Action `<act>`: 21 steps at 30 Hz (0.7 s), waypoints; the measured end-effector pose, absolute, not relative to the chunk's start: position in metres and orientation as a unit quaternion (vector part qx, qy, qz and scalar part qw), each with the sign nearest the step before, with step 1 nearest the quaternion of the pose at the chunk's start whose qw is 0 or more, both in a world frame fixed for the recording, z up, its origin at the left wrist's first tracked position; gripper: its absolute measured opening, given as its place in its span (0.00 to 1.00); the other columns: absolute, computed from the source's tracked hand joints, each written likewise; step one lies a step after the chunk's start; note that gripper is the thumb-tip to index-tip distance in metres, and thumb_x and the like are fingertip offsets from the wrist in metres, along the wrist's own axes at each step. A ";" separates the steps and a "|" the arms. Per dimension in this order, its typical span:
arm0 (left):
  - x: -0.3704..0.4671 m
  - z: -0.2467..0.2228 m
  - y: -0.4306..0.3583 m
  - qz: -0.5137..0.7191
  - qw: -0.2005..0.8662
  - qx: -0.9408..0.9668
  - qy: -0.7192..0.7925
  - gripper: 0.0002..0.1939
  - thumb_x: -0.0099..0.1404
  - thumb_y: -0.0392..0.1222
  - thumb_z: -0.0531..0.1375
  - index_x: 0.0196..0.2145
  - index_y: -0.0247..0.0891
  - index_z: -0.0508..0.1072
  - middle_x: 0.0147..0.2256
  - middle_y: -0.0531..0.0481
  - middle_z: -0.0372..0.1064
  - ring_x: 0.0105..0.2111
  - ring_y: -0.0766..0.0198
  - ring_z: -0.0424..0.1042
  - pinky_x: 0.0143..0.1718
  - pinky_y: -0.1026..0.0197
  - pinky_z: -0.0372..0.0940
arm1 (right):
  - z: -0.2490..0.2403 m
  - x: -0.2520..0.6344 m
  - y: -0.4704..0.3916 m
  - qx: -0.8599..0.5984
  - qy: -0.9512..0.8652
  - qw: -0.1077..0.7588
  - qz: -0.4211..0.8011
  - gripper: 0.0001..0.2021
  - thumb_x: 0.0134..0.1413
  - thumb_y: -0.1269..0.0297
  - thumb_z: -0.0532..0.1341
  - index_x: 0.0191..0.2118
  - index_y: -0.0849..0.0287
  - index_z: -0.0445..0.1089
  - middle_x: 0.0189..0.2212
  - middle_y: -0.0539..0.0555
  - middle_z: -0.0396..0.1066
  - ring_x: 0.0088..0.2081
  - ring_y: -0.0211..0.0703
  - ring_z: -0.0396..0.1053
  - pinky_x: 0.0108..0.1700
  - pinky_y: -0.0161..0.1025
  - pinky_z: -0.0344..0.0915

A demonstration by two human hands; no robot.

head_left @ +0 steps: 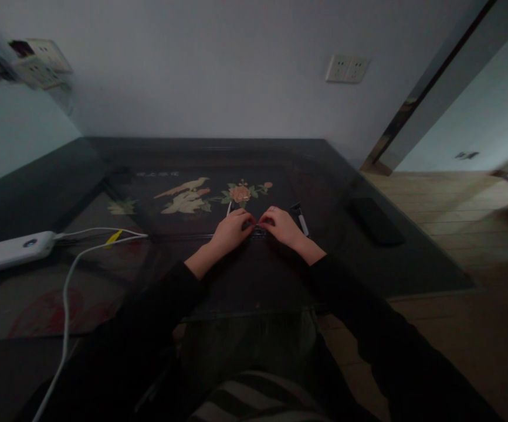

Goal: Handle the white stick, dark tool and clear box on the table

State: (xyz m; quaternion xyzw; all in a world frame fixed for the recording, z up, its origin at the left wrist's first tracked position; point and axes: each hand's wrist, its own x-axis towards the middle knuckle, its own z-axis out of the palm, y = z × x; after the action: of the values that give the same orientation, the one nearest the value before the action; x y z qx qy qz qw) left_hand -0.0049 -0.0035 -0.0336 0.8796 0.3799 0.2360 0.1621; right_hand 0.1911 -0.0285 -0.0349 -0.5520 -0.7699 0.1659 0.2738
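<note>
My left hand and my right hand meet over the dark glossy table, fingertips pinched close together. Whatever lies between the fingertips is too small and dark to name; a hint of red shows there. Just below the fingers some shiny dark material catches the light. A small item with a black end and a whitish body lies right of my right hand. Behind my left hand a thin white piece sticks up, partly hidden by the fingers.
Dark tabletop with a bird-and-flower picture. At left lies a white power bank-like device, its white cable trailing towards me, with a yellow tag. A flat black object rests at right. Wall sockets are behind.
</note>
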 end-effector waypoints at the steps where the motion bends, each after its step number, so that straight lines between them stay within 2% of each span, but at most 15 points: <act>1: -0.005 -0.034 -0.003 0.243 0.165 0.879 0.376 0.05 0.67 0.36 0.60 0.39 0.38 0.76 0.41 0.46 0.73 0.42 0.59 0.72 0.46 0.55 0.69 | -0.034 0.191 -0.029 -0.550 -0.769 0.280 0.166 0.04 0.59 0.74 0.66 0.34 0.62 0.77 0.35 0.55 0.70 0.38 0.42 0.68 0.43 0.39 0.62; 7: -0.003 -0.032 0.000 0.302 0.210 0.857 0.361 0.05 0.65 0.34 0.61 0.38 0.38 0.77 0.38 0.47 0.75 0.39 0.61 0.73 0.43 0.58 0.69 | -0.029 0.197 -0.028 -0.534 -0.753 0.336 0.187 0.03 0.57 0.72 0.67 0.32 0.59 0.77 0.32 0.53 0.73 0.37 0.43 0.69 0.43 0.41 0.63; 11: -0.001 -0.028 0.000 0.339 0.277 0.822 0.364 0.10 0.62 0.33 0.65 0.42 0.37 0.78 0.38 0.48 0.77 0.39 0.63 0.74 0.41 0.60 0.70 | -0.027 0.201 -0.025 -0.523 -0.704 0.382 0.290 0.04 0.56 0.66 0.67 0.33 0.60 0.78 0.31 0.53 0.76 0.35 0.43 0.71 0.42 0.41 0.64; 15: 0.000 -0.024 0.000 0.369 0.336 0.789 0.358 0.13 0.60 0.35 0.67 0.44 0.36 0.79 0.36 0.48 0.77 0.38 0.63 0.75 0.42 0.59 0.70 | -0.025 0.201 -0.027 -0.512 -0.617 0.422 0.422 0.08 0.53 0.60 0.69 0.35 0.61 0.78 0.28 0.51 0.74 0.28 0.38 0.67 0.34 0.38 0.61; 21: 0.000 -0.026 -0.002 0.410 0.420 0.735 0.341 0.12 0.61 0.40 0.68 0.43 0.35 0.81 0.34 0.47 0.78 0.34 0.63 0.76 0.40 0.58 0.73 | -0.023 0.195 -0.030 -0.483 -0.526 0.447 0.539 0.07 0.51 0.63 0.71 0.34 0.60 0.78 0.27 0.50 0.73 0.25 0.34 0.63 0.31 0.35 0.59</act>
State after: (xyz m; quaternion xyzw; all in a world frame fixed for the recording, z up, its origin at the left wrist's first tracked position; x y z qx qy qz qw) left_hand 0.0002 -0.0021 -0.0259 0.7346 0.3414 0.4097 0.4196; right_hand 0.1953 -0.0303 -0.0229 -0.4835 -0.5255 0.5389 0.4469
